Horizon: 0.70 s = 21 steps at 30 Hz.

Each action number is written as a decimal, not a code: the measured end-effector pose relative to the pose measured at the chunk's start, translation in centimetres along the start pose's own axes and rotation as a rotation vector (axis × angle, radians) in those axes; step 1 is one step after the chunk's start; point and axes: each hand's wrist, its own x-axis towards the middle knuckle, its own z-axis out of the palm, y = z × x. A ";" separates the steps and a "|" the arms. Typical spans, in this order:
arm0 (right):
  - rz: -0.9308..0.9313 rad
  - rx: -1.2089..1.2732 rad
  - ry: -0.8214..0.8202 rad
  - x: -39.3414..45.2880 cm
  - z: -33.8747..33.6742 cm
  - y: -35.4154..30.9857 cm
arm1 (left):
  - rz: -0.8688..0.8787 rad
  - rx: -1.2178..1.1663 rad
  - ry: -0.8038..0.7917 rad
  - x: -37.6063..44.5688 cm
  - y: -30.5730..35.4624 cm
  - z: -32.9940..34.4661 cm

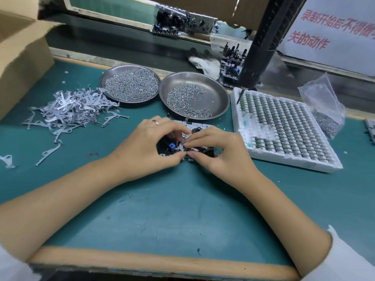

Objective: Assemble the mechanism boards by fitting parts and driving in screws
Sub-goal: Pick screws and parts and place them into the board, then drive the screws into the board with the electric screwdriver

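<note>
Head view, mechanism board: lies flat on the green counter near its middle, mostly covered by both hands; a blue part shows on it.
Left hand: rests on the board's left side, fingers curled over it; thumb and forefinger are pressed onto the board at a small part, a ring on one finger.
Right hand: meets the left over the board; its grip is pinched, thumb and forefinger tips closed on a small metal part at the board's centre.
Screw dishes: two round steel dishes toward the far edge, the left dish heaped with screws, the right dish partly filled, just behind the board.
Metal levers: loose grey pile toward the left edge.
Foam tray: white, rows of small components, toward the right edge.
Plastic bag: clear, behind the tray at the far right corner.
Cardboard box: far left corner.
Screwdriver: black, hangs above the tray's far corner.
</note>
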 end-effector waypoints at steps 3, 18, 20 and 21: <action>0.062 0.029 -0.004 0.0 -0.1 -0.2 | 0.012 -0.014 0.017 0.0 -0.1 0.2; 0.080 0.033 0.694 2.0 -2.8 -1.3 | 0.013 -0.059 0.037 0.2 -0.6 0.6; 0.163 0.051 0.752 4.0 -4.4 -1.8 | 0.002 -0.065 0.044 0.2 -0.5 0.6; 0.191 0.073 0.724 5.1 -5.2 -2.3 | -0.007 -0.069 0.046 0.2 -0.5 0.6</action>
